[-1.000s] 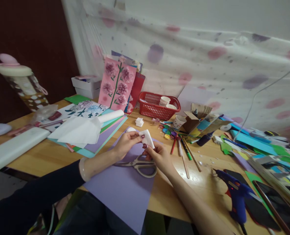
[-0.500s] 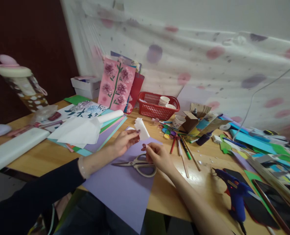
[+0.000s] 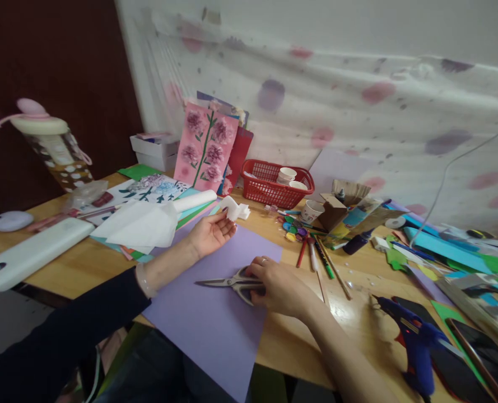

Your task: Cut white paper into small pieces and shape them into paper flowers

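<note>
Left hand (image 3: 212, 235) pinches white piece (image 3: 232, 209) at one end, other fingers loose. Right hand (image 3: 279, 285) curls over scissors (image 3: 232, 281), grip unclear; handles face right, presumably for reach.

The right hand (image 3: 280, 286) is covering part of the scissors (image 3: 215, 282), hiding its own grip. Beyond them, a white piece (image 3: 232, 208) in the left hand (image 3: 213, 232) is partly masking a white stack (image 3: 245, 211). To their right, specks (image 3: 349, 284) are lying too small to identify.
</note>
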### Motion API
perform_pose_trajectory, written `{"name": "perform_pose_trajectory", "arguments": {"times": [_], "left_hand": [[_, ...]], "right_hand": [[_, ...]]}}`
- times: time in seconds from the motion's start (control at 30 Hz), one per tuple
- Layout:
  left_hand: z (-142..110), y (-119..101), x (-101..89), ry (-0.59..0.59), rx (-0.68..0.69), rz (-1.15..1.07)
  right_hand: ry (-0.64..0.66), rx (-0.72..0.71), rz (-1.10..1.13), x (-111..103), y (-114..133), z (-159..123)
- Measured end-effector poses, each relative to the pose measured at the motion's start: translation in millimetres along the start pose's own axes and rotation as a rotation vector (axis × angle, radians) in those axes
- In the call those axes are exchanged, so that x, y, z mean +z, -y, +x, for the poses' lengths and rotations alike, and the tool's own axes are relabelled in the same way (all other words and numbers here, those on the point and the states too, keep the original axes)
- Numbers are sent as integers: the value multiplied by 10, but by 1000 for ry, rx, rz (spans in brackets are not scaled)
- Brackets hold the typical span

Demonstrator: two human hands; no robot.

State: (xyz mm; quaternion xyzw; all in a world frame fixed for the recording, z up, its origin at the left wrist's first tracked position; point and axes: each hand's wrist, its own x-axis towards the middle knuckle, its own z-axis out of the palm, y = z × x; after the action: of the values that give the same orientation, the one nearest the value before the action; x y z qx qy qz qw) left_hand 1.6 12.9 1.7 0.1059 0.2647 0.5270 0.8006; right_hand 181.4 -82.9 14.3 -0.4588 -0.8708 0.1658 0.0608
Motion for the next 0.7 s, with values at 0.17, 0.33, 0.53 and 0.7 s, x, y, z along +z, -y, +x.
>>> {"name": "perform_pose_trajectory", "arguments": {"times": [0.17, 0.33, 0.53, 0.7], "left_hand": [[64, -100, 15, -75, 106, -54], [90, -235, 13, -102, 136, -167], [62, -167, -50, -104, 24, -141], [25, -28, -49, -121, -48, -85]], "right_hand": [[-44, 115, 263, -101, -144, -50], [-155, 107, 1112, -114, -222, 3], [-262, -36, 1579, 9, 34, 86], [-77, -70, 1558, 10, 64, 42]]}}
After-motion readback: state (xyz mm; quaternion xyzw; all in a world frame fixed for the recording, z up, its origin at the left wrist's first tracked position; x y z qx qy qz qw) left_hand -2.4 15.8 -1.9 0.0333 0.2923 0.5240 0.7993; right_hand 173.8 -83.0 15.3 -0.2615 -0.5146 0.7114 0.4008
